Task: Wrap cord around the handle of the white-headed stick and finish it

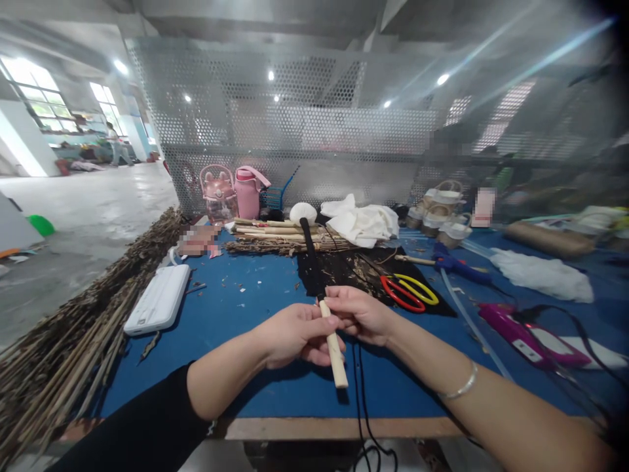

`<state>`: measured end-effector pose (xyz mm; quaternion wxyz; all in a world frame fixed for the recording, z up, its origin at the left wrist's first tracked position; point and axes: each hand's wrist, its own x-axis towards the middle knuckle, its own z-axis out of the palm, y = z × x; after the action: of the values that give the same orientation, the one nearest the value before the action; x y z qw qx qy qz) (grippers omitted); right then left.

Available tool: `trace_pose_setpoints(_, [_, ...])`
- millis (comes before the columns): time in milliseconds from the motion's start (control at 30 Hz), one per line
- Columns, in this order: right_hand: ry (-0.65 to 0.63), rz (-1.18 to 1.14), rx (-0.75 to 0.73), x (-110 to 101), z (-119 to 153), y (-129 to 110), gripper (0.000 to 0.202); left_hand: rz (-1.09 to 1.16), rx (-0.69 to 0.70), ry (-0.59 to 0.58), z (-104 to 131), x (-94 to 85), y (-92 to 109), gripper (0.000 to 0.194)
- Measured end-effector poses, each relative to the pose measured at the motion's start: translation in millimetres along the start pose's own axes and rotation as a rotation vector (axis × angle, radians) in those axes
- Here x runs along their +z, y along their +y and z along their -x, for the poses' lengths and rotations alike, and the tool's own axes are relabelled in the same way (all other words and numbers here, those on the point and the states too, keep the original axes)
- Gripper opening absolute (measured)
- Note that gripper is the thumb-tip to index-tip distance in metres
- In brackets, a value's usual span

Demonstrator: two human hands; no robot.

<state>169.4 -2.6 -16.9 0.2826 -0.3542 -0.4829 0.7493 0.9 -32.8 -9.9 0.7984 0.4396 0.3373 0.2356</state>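
Observation:
My left hand (299, 331) is closed around a pale wooden stick (338, 367), its thumb lying across the top. The stick tilts, its bare end towards me. From its far end a black-covered shaft (310, 252) runs away to a white rounded head (303, 213). My right hand (361, 313) pinches where the pale wood meets the black part; its fingertips partly hide the joint. A thin black cord (358, 380) hangs from under my right hand over the table's front edge. Beneath the shaft lies a black cloth (354, 265) with brown scraps on it.
Red-and-yellow-handled scissors (403, 294), a blue glue gun (459, 265) and a purple power strip (531, 337) lie on the right. A white power bank (158, 298) and dry stalks (83, 328) are at left. Behind stand a pink bottle (247, 193) and a mesh panel (295, 118).

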Motion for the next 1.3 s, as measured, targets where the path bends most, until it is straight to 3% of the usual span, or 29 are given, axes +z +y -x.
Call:
trace_pose_setpoints(67, [0.017, 0.010, -0.001, 0.8, 0.6, -0.3, 0.033, -0.048, 0.000, 0.014, 0.7, 0.7, 0.5, 0.041])
trace_pose_setpoints(200, [0.066, 0.046, 0.026, -2.3, -1.5, 0.3, 0.033, -0.254, 0.024, 0.211, -1.1, 1.0, -1.3, 0.040])
trace_pose_setpoints(267, [0.076, 0.055, 0.032, -4.6, -3.0, 0.6, 0.034, -0.291, 0.049, 0.241, -2.5, 0.0, -2.3, 0.042])
trace_pose_setpoints(500, [-0.052, -0.060, 0.074, -8.5, -3.5, -2.5, 0.029, -0.171, 0.123, 0.149, -2.6, 1.7, 0.8, 0.038])
trace_pose_setpoints(633, [-0.007, -0.053, 0.039, -5.3, -5.7, 2.1, 0.033, -0.179, 0.050, 0.143, -3.5, 3.6, 0.8, 0.031])
trace_pose_setpoints(800, [0.034, -0.007, -0.001, -5.6, -10.9, 10.4, 0.032, -0.331, 0.030, 0.187, -7.6, 0.2, -6.0, 0.040])
trace_pose_setpoints(1100, [-0.073, -0.033, 0.052, -7.7, -6.0, 3.7, 0.027, -0.130, 0.035, 0.061, -1.5, 4.0, -0.9, 0.033])
trace_pose_setpoints(1300, [0.020, 0.039, 0.005, -4.5, -10.3, 10.6, 0.029, -0.456, 0.011, 0.214, -4.7, 0.8, -3.1, 0.035])
